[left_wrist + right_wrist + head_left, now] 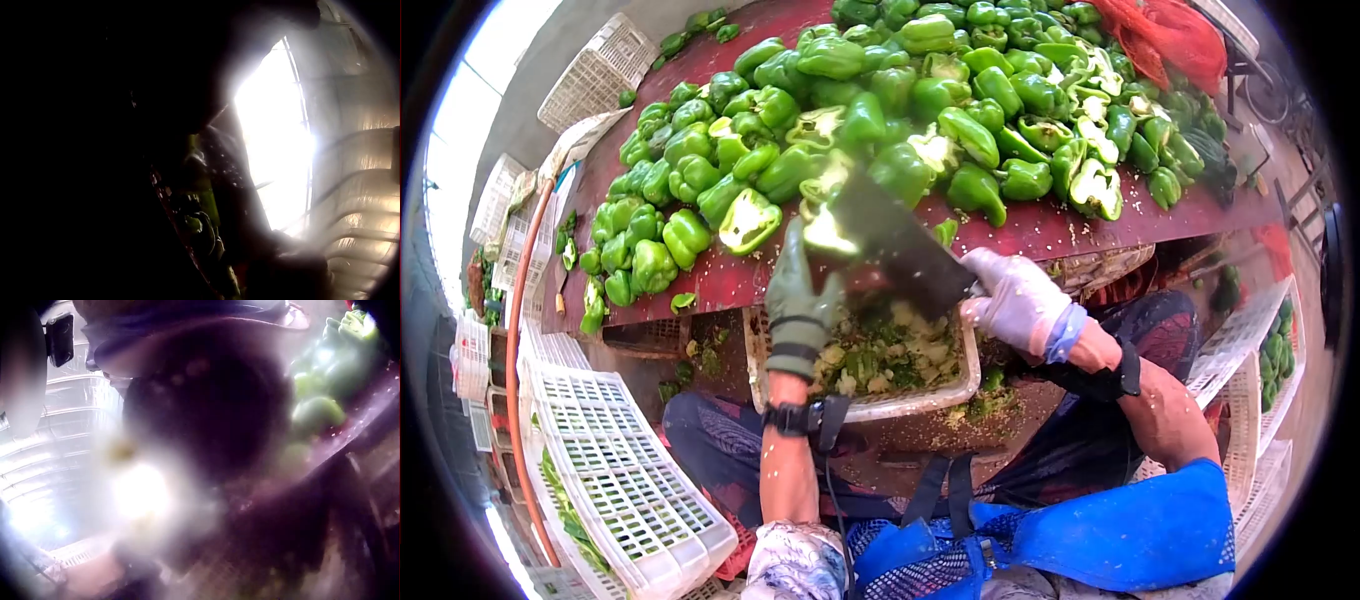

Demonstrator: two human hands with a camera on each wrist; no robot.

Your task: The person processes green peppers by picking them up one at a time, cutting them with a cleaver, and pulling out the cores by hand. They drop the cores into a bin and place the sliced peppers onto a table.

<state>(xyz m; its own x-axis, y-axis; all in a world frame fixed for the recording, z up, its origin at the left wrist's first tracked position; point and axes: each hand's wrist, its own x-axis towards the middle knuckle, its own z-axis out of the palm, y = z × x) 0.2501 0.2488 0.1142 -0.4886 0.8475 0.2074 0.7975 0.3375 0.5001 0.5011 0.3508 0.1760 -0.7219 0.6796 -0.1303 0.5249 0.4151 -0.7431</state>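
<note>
In the head view the right hand, in a pale glove, grips a wide dark cleaver by its handle end, the blade slanting up and left. The left hand, in a grey-green glove, has its fingers pointing up and its thumb apart. Just above it is a blurred, bright cut pepper, beside the blade; whether the fingers touch it is unclear. A heap of green peppers, some cut open, covers much of the red table. The left wrist view is mostly dark, the right wrist view badly blurred.
Below the hands, a white-rimmed tub of green and pale scraps stands between the knees. White plastic crates stand at the left and more at the right. Red netting lies at the table's far right.
</note>
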